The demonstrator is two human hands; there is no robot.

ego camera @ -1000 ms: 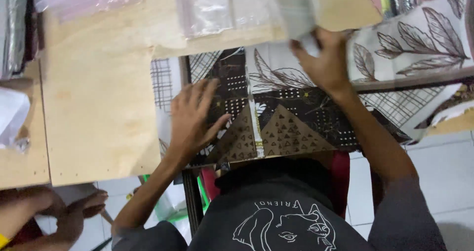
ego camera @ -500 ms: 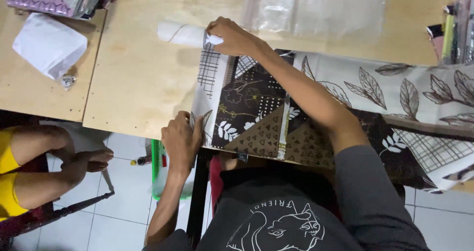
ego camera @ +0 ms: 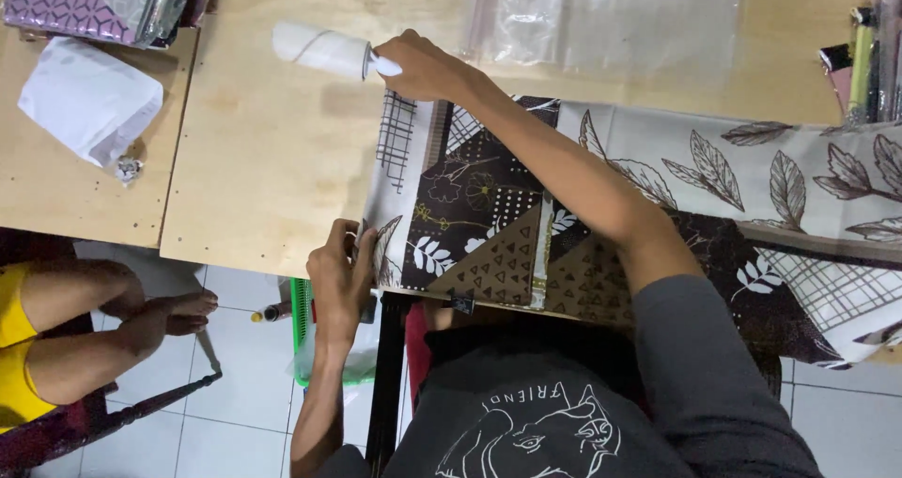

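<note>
At the near edge of the plywood table (ego camera: 263, 177), the left hand (ego camera: 340, 276) pinches the patterned cloth (ego camera: 470, 215) taut at its corner, while the right hand (ego camera: 425, 64), closed around a white roller's (ego camera: 319, 47) handle, works the far edge, apparently pressing against that tension.

Plywood table (ego camera: 254, 177) under patterned cloth (ego camera: 489, 205), white roller (ego camera: 319, 47), clear bags (ego camera: 611, 17), folded paper (ego camera: 89, 97).

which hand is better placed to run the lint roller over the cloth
Right, probably. The right hand already grips the lint roller at the cloth's far edge; the left hand pinches the near edge.
</note>
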